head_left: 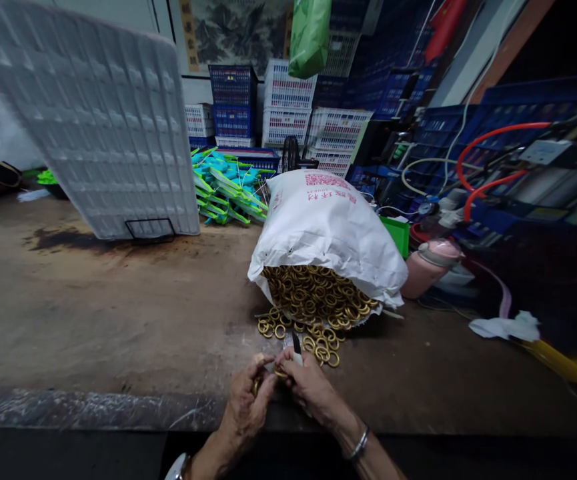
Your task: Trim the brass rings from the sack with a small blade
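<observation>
My left hand [248,399] is closed around brass-coloured rings near the table's front edge; part of one shows between thumb and fingers. Beside it, my right hand [311,387] is closed too, its fingertips close to another brass ring [280,371]. A slim tool with a black tip and pale body [297,347] sticks up out of the right hand; its kind is unclear. Just beyond the hands, loose brass rings [322,348] lie on the table. They spill from a large white woven sack [318,220] with red print, lying on its side with its mouth toward me.
A translucent ribbed plastic panel [118,127] stands upright in a black wire stand at left on the wooden table [118,300]. Behind the sack lie green and turquoise plastic parts [228,183]. A pink bottle [429,267], crumpled tissue [505,327] and red hoses [488,143] are at right.
</observation>
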`<state>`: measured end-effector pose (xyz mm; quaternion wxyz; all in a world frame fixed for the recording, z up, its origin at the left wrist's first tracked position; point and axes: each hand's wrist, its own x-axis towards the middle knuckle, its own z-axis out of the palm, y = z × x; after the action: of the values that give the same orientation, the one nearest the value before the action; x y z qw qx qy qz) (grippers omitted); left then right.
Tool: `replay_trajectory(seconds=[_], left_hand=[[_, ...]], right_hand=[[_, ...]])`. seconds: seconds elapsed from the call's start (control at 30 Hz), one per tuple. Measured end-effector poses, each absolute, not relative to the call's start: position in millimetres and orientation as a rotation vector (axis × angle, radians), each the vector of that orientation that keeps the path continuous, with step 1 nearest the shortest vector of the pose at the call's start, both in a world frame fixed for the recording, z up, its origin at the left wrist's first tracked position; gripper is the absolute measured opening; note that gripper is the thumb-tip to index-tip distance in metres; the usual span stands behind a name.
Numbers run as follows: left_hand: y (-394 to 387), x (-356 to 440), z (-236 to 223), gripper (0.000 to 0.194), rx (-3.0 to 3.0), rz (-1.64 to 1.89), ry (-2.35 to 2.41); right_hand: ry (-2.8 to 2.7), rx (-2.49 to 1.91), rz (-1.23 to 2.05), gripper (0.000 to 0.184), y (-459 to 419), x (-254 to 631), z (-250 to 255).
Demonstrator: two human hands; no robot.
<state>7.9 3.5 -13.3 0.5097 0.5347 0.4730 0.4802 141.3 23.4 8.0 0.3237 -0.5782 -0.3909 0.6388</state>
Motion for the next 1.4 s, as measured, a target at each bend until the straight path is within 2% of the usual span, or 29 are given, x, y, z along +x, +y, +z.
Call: replay_trajectory(seconds=[0.1,0.27,0.43,0.63,0.83,0.97,1.13,1.4], left_hand=[[4,10,-6,0.016,1.21,1.088,1.001],[6,10,-3,0.02,1.099,1.067,1.037],[6,11,-4,0.03,0.863,0.85,1.028],[3,10,0,0.032,0.798,0.798,0.969],[1,11,-4,0.034,0.785,0.866,0.995],[2,12,-5,0.037,0.774,0.868,0.984],[2,11,-5,0.039,0.836,0.896,1.022],[-11,9,14,0.034,0.802,0.783,0.919]], right_hand=[[-1.02,-1.519,1.67,0.017,22,139,3],[-1.14,-1.53,1.462,0.031,20,139,-2],[-1.383,-1.543,1.253,0.022,21,141,0],[-1.416,-1.528,1.226,0.03,23,144,-6],[-1.93,-1.67,0.794,0.018,9,148,0],[-2.118,-1.757,0.721,0.035,3,145,2],[-2.204,-1.788,0.664,0.042,6,145,-2],[-2.076,-2.024,0.489,0.027,17,162,-6]])
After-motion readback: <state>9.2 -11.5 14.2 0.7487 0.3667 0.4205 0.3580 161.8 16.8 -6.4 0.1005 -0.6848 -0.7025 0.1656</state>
